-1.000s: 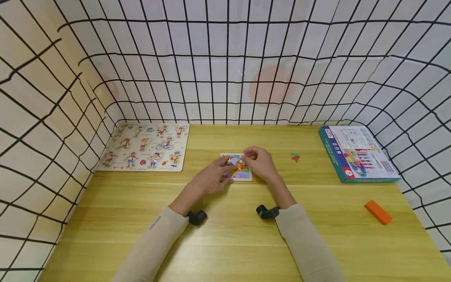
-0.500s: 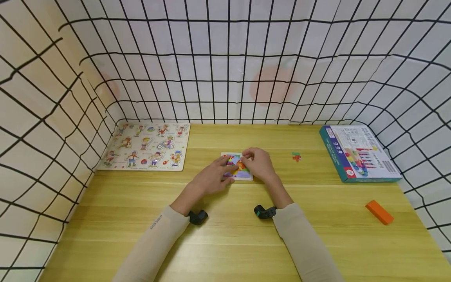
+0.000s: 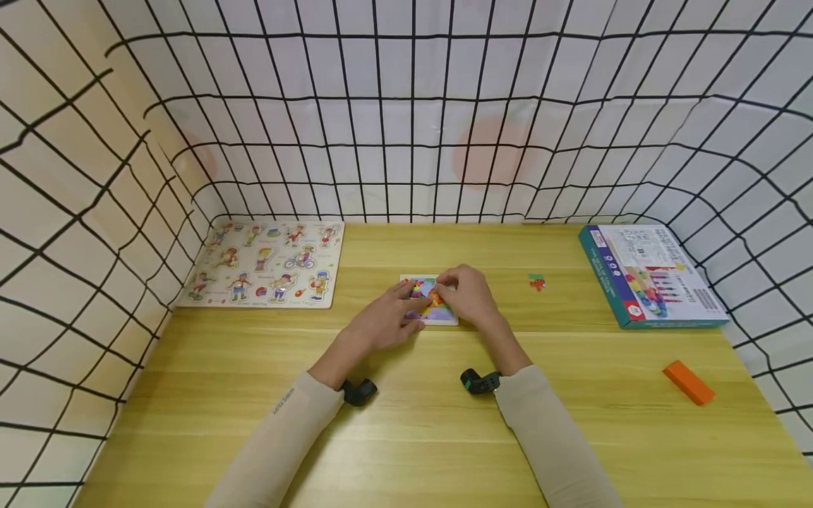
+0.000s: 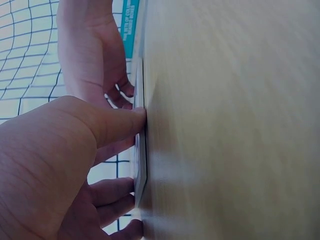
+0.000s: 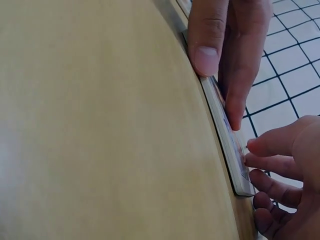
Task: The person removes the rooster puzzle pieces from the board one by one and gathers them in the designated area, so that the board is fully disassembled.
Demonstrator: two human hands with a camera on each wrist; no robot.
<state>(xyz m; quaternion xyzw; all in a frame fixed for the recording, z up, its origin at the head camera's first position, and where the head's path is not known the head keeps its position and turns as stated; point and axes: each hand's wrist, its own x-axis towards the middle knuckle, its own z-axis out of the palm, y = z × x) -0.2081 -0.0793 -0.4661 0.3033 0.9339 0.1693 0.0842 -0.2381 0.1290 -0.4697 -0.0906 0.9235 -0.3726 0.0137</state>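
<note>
A small jigsaw puzzle (image 3: 444,322) in a white-edged tray lies mid-table, its bright picture partly hidden by both hands. My left hand (image 3: 386,317) steadies it from the left. In the right wrist view its thumb (image 5: 206,61) presses the near edge, with a finger reaching over the picture. My right hand (image 3: 473,295) is bent over the upper right corner, thumb and index finger close together at the picture's surface. They pinch a puzzle piece there, mostly hidden by the fingertips. A loose red and green puzzle piece (image 3: 537,283) lies right of the tray.
A large wooden picture board (image 3: 263,271) with sports figures lies at the back left. On the right are a boxed toy set (image 3: 660,279) and an orange block (image 3: 689,382). Black wire mesh (image 3: 413,127) over white sheeting encloses the back and sides.
My right fingertips have shifted slightly left and down at the tray's upper right corner. The left hand stays on the puzzle. The whole view slides a little.
</note>
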